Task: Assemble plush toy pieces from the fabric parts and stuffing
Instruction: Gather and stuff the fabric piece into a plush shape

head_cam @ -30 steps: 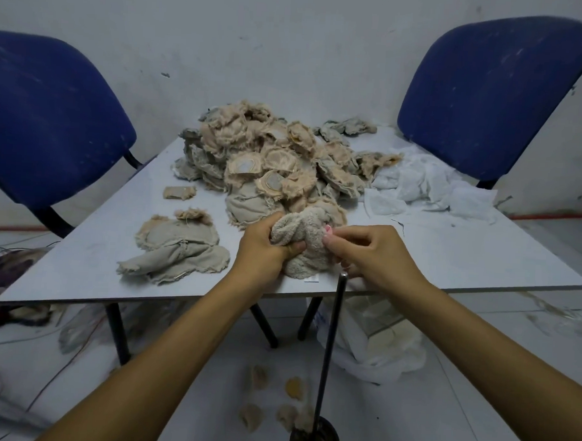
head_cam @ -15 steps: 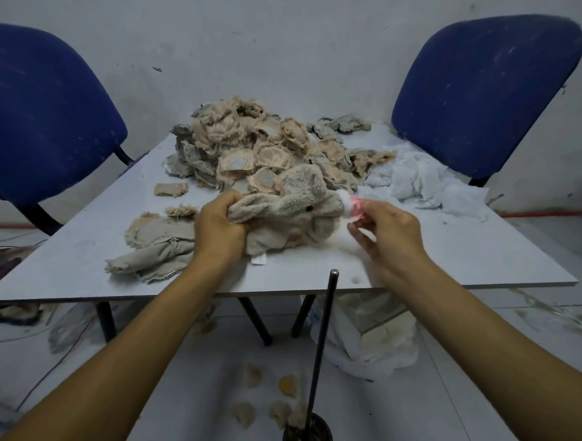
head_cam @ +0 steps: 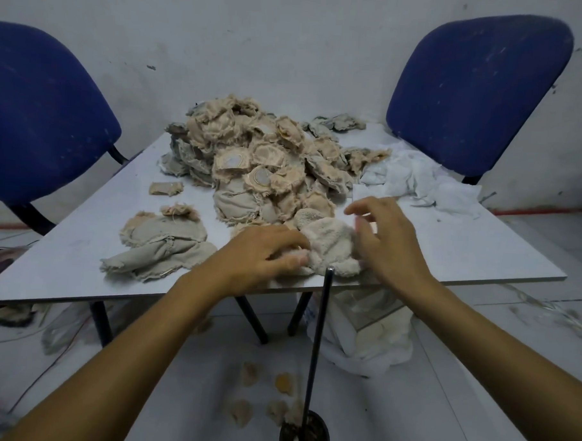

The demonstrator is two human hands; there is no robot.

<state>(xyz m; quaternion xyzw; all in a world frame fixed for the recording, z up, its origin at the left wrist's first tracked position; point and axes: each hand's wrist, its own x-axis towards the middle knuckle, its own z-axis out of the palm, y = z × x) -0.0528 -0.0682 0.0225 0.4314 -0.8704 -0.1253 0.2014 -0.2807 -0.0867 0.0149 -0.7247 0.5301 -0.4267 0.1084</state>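
Note:
A cream fluffy plush piece (head_cam: 330, 245) lies bunched near the front edge of the white table (head_cam: 481, 258). My left hand (head_cam: 265, 252) lies palm down at its left side, thumb and fingertips pinching the fabric. To the right of the piece, my right hand (head_cam: 387, 239) hovers with fingers spread and blurred, holding nothing. Behind them a big pile of beige and grey fabric parts (head_cam: 262, 159) fills the table's middle. White stuffing (head_cam: 418, 182) lies at the back right. Flat grey fabric pieces (head_cam: 162, 244) rest at the front left.
Two blue chairs (head_cam: 43, 123) (head_cam: 472, 88) stand behind the table against the wall. A thin metal rod (head_cam: 318, 338) rises from a black base (head_cam: 303, 434) on the floor in front of the table. A white bag (head_cam: 361, 333) sits under the table, with fabric scraps (head_cam: 262, 395) nearby.
The plush piece, held up and stretched half a second ago, is back down at the table's front edge. My right hand has let go of its end and spread open.

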